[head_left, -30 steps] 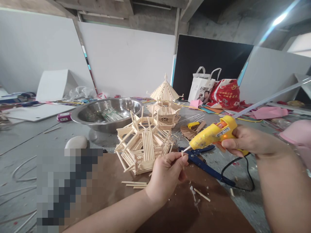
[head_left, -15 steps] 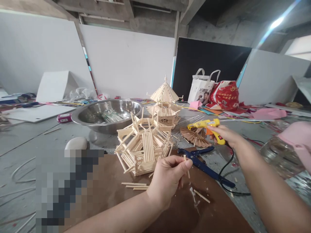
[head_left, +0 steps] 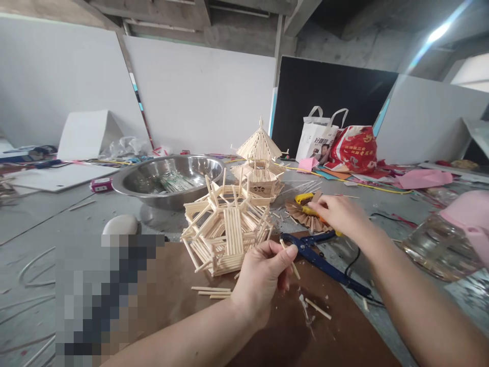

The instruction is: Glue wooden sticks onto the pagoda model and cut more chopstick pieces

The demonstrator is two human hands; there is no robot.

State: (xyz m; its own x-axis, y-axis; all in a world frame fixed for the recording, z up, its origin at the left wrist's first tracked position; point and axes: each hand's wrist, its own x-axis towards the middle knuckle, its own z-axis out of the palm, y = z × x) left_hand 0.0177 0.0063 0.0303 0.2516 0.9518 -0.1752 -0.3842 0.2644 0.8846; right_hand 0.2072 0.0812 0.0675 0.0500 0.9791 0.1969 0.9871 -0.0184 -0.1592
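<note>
My left hand [head_left: 265, 280] is closed, pinching a short wooden stick [head_left: 292, 262] between thumb and fingertips above a brown board [head_left: 168, 306]. Just behind it stands a many-sided frame of glued sticks [head_left: 233, 232]. To the right, my right hand [head_left: 340, 216] is around a yellow glue gun [head_left: 304, 198], held low over a folded brown paper fan [head_left: 298, 216]; the hand covers most of the gun's body. A blue-handled cutter [head_left: 324, 265] lies between my hands. Loose sticks [head_left: 210, 292] rest left of my left wrist, and another short stick [head_left: 318, 308] lies to its right.
A steel basin [head_left: 130, 191] holding packaged items stands back left. Behind the frame is a roofed stick pavilion [head_left: 260, 145]. A pink-lidded clear jar [head_left: 439, 250] is at far right. White [head_left: 315, 140] and red [head_left: 353, 150] bags sit at the back.
My right hand has lowered the glue gun and moved it slightly left, down to the paper fan. The stick in my left hand has shifted a little left and tilts more.
</note>
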